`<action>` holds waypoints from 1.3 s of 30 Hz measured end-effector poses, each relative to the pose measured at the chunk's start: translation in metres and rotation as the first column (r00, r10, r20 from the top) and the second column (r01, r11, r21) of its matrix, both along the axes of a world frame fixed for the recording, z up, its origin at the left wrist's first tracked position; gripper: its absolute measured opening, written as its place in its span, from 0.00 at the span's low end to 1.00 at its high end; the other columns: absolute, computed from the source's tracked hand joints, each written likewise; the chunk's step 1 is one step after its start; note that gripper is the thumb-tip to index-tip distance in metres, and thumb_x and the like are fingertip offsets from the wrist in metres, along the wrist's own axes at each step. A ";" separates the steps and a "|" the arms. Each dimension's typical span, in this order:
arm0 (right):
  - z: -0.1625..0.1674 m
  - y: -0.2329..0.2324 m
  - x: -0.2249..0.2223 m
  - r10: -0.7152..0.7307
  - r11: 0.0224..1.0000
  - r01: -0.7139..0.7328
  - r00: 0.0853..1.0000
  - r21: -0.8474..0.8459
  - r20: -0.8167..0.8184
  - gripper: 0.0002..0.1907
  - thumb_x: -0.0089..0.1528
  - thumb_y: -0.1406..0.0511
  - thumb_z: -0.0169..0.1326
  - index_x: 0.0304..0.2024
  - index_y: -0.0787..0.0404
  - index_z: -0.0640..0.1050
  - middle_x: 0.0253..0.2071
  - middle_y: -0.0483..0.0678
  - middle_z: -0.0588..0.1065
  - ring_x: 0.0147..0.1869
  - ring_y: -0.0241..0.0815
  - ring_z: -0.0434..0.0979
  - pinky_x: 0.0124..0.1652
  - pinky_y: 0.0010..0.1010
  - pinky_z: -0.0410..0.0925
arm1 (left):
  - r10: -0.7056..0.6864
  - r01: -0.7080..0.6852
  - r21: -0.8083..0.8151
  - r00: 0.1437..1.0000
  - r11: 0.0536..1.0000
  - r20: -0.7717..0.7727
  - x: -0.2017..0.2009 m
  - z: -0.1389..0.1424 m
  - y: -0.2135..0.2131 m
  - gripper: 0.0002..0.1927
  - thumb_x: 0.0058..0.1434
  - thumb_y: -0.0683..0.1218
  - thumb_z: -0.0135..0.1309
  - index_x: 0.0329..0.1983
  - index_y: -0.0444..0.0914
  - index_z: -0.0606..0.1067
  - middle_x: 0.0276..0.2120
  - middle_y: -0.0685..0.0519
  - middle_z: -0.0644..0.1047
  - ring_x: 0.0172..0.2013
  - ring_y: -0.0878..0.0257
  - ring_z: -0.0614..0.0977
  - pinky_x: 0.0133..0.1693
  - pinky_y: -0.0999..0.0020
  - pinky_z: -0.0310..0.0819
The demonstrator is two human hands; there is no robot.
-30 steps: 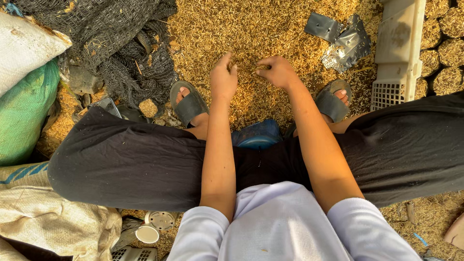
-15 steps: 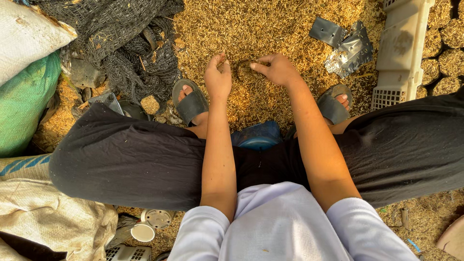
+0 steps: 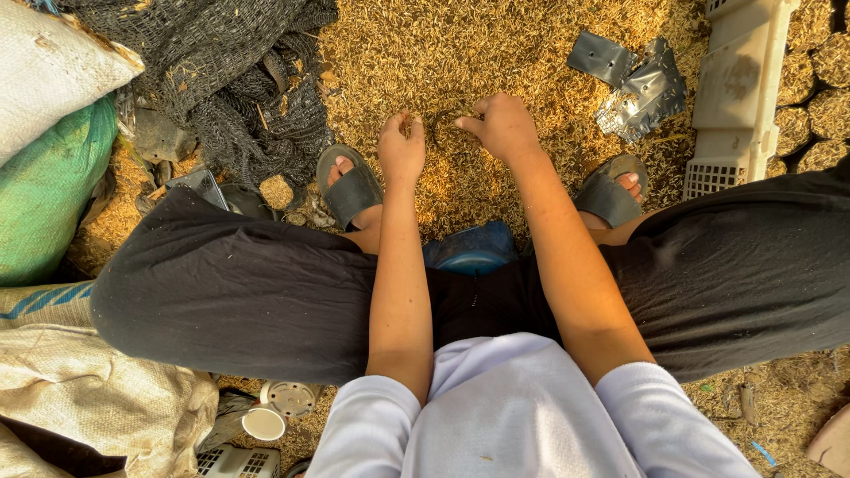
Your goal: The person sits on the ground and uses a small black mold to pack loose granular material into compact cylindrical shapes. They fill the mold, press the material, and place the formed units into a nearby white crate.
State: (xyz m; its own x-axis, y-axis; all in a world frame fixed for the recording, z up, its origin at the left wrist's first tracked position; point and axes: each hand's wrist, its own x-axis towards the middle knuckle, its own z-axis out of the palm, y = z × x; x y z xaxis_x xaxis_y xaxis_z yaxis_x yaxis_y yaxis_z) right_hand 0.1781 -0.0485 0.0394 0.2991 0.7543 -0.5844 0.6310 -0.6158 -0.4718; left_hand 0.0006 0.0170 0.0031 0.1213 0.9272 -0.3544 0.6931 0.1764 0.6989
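Two hands: both of mine reach down between my knees to one small dark curved piece (image 3: 445, 118) lying on the husks.
Dark piece: thin and bent, resting on the golden layer of husks and straw (image 3: 425, 53) that covers the floor, between my two hands; too small to tell what it is.
Left hand (image 3: 401, 149): fingers curled, tips pinched together just left of the dark piece; I cannot tell whether the grip has hold of it.
Right hand (image 3: 505, 127): half closed, thumb and forefinger meeting at the right end of the dark piece, touching it.
Feet: grey slip-on sandals, the left one (image 3: 351, 188) just beside my left hand, the right one (image 3: 611, 193) farther out.
Seat: a blue rounded stool (image 3: 469, 250) under me.
Left side: black netting (image 3: 221, 62), a green woven sack (image 3: 44, 190), a white sack (image 3: 53, 62).
Right side: crumpled silver foil (image 3: 633, 84) and a long white plastic crate (image 3: 739, 88).
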 end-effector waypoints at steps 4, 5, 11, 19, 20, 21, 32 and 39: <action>-0.021 -0.004 0.004 0.010 0.953 -0.013 1.000 0.302 0.010 0.18 0.62 0.58 0.64 0.50 0.62 0.83 0.46 0.59 0.81 0.45 0.52 0.82 0.50 0.42 0.73 | -0.015 0.014 -0.038 0.999 0.999 -0.046 0.001 0.009 0.002 0.28 0.69 0.56 0.51 0.63 0.31 0.71 0.57 0.40 0.76 0.56 0.48 0.79 0.57 0.55 0.72; -0.027 -0.006 0.009 0.013 0.895 -0.021 1.000 0.446 0.021 0.18 0.61 0.62 0.65 0.52 0.63 0.82 0.48 0.59 0.80 0.46 0.54 0.82 0.49 0.43 0.72 | -0.021 0.018 -0.045 0.998 0.999 -0.055 0.001 0.009 0.002 0.28 0.69 0.56 0.50 0.63 0.31 0.71 0.58 0.40 0.76 0.56 0.47 0.79 0.57 0.54 0.71; -0.029 -0.018 0.024 0.086 0.936 -0.024 0.983 0.351 -0.162 0.17 0.58 0.68 0.66 0.51 0.57 0.83 0.49 0.54 0.81 0.48 0.50 0.83 0.50 0.41 0.74 | -0.075 0.073 -0.043 0.995 0.996 -0.058 0.009 0.009 -0.003 0.26 0.66 0.55 0.51 0.61 0.35 0.74 0.58 0.43 0.76 0.59 0.49 0.77 0.61 0.54 0.68; -0.010 -0.013 0.020 -0.091 0.939 0.231 0.880 0.253 -0.466 0.15 0.70 0.60 0.54 0.49 0.65 0.83 0.42 0.49 0.83 0.43 0.37 0.86 0.42 0.31 0.79 | -0.107 0.098 -0.120 0.992 0.988 -0.071 0.017 0.008 -0.007 0.24 0.66 0.55 0.53 0.58 0.36 0.75 0.58 0.41 0.75 0.57 0.47 0.77 0.57 0.54 0.71; -0.012 -0.013 0.020 -0.056 0.902 0.286 0.820 0.323 -0.569 0.15 0.71 0.60 0.51 0.50 0.65 0.82 0.43 0.47 0.83 0.46 0.35 0.86 0.43 0.29 0.79 | -0.096 0.086 -0.126 0.993 0.988 -0.070 0.018 0.007 -0.008 0.24 0.65 0.56 0.53 0.58 0.36 0.75 0.57 0.41 0.75 0.56 0.47 0.78 0.57 0.54 0.72; -0.014 -0.012 0.021 -0.042 0.910 0.263 0.828 0.320 -0.560 0.16 0.71 0.60 0.51 0.52 0.65 0.81 0.43 0.48 0.83 0.45 0.36 0.85 0.43 0.30 0.78 | -0.097 0.087 -0.135 0.993 0.987 -0.070 0.019 0.007 -0.008 0.24 0.65 0.56 0.53 0.58 0.36 0.75 0.55 0.42 0.77 0.55 0.48 0.80 0.55 0.54 0.73; -0.026 -0.014 0.027 0.034 0.915 0.172 0.869 0.366 -0.494 0.22 0.71 0.65 0.48 0.65 0.69 0.70 0.54 0.56 0.80 0.50 0.42 0.83 0.47 0.31 0.75 | -0.228 0.152 -0.385 0.960 0.910 -0.161 0.028 0.003 -0.020 0.28 0.67 0.66 0.50 0.40 0.36 0.79 0.34 0.46 0.81 0.36 0.53 0.84 0.40 0.54 0.77; -0.028 -0.014 0.035 -0.037 0.926 0.224 0.855 0.304 -0.517 0.19 0.72 0.67 0.49 0.63 0.70 0.74 0.53 0.58 0.82 0.51 0.43 0.86 0.50 0.33 0.78 | -0.131 0.098 -0.319 0.988 0.943 -0.084 0.030 -0.001 -0.026 0.25 0.62 0.64 0.57 0.27 0.39 0.82 0.24 0.50 0.82 0.25 0.57 0.83 0.33 0.57 0.77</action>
State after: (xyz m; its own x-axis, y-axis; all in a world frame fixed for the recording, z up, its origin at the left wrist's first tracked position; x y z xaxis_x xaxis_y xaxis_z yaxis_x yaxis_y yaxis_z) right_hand 0.2132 -0.0622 0.0118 0.1518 0.9071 -0.3925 0.1815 -0.4160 -0.8911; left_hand 0.0304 -0.0094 0.0019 0.1679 0.7495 -0.6403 0.7862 0.2901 0.5457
